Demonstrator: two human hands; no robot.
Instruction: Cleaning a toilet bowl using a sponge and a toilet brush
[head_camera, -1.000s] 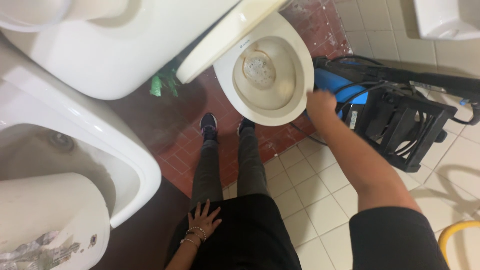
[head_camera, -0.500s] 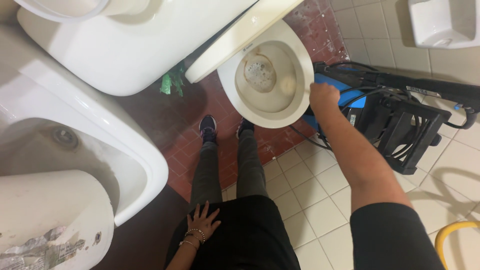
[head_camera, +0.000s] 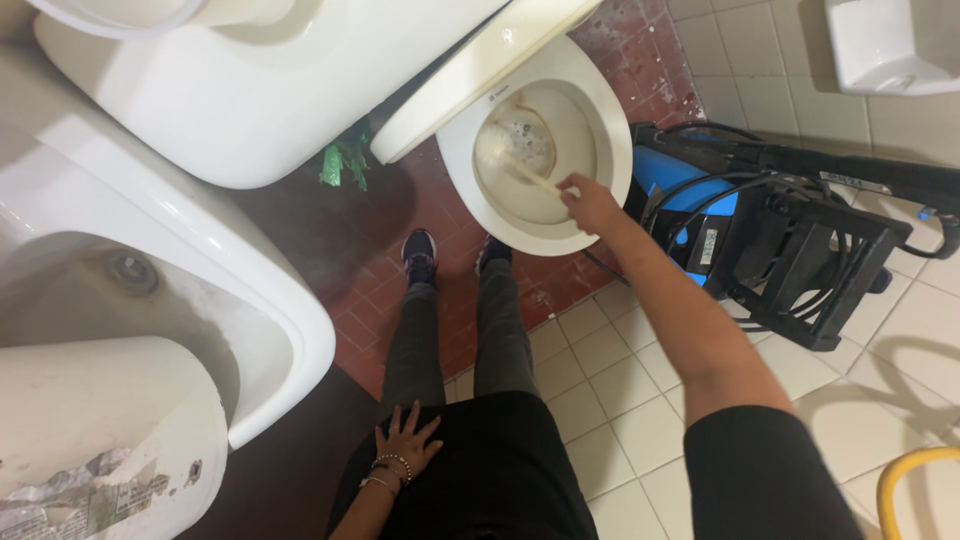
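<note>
Pale plastic brush handle (head_camera: 532, 177) gripped in my right hand (head_camera: 588, 203), I should scrub under the white ceramic toilet bowl (head_camera: 600, 110) rim; left hand (head_camera: 408, 440) rests flat on my thigh.

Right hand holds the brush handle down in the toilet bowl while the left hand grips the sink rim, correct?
Not quite. The head view shows the left hand flat on the person's thigh, not on the sink. The right hand does hold the brush in the toilet bowl.
</note>
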